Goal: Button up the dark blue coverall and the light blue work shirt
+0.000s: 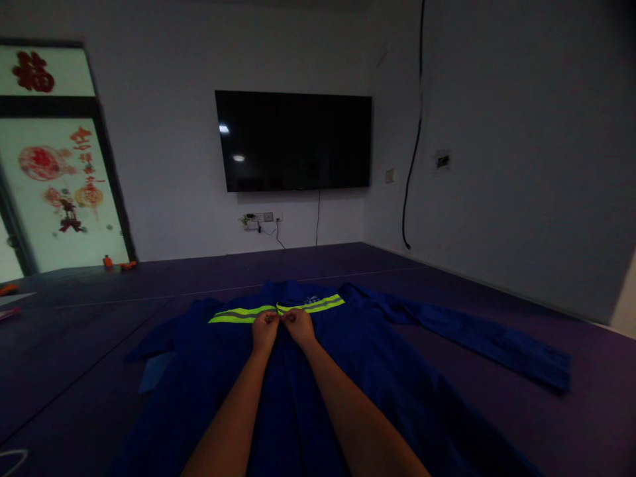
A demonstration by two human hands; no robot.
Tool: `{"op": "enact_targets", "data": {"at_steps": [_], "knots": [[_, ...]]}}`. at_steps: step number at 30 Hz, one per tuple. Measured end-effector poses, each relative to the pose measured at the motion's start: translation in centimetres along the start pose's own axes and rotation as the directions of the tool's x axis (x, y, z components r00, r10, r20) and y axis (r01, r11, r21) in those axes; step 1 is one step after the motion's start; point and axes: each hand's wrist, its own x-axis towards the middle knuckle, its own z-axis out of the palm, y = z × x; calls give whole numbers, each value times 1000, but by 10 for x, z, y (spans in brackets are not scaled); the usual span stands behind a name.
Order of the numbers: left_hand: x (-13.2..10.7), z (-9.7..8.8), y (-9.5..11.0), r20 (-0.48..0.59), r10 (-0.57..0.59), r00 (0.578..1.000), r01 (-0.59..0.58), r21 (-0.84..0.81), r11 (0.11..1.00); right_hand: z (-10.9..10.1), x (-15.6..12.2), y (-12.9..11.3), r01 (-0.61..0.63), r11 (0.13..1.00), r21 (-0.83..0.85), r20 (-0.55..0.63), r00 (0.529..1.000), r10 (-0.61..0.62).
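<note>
A blue work jacket (pixel 368 351) with a yellow-green and grey reflective stripe across its chest lies spread out, front side up. Both hands meet at the middle of the chest, right at the front opening by the stripe. My left hand (pixel 265 329) is closed in a pinch on the jacket's front edge. Close beside it, my right hand (pixel 299 326) pinches the other side of the same opening. The fingertips nearly touch, and any button or fastener between them is too small to make out. One sleeve (pixel 497 344) stretches out to the right.
The jacket rests on a dark purple surface (pixel 521 298). A black television (pixel 298 142) hangs on the wall ahead, with sockets and cables below. A black cable (pixel 412 172) dangles at the right. Small orange objects (pixel 108 261) sit by the glass door (pixel 59 185) at the left.
</note>
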Motion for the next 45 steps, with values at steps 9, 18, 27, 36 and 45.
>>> {"op": "enact_targets", "data": {"at_steps": [9, 18, 27, 36, 45], "knots": [[0, 1, -4, -24, -36, 999, 36, 0, 999, 0, 1, 2, -7, 1000, 11, 13, 1000, 7], [1, 0, -4, -26, -53, 998, 54, 5, 999, -1, -1, -1, -11, 1000, 15, 27, 1000, 11], [3, 1, -2, -26, -44, 999, 45, 30, 999, 1, -3, -1, 2, 997, -83, 31, 1000, 0], [-2, -2, 7, -43, -22, 999, 25, 71, 997, -1, -6, -5, 35, 984, -173, -2, 999, -36], [-2, -1, 5, -41, -36, 999, 37, 40, 999, -3, -6, -6, 21, 989, -143, 26, 1000, -17]]}}
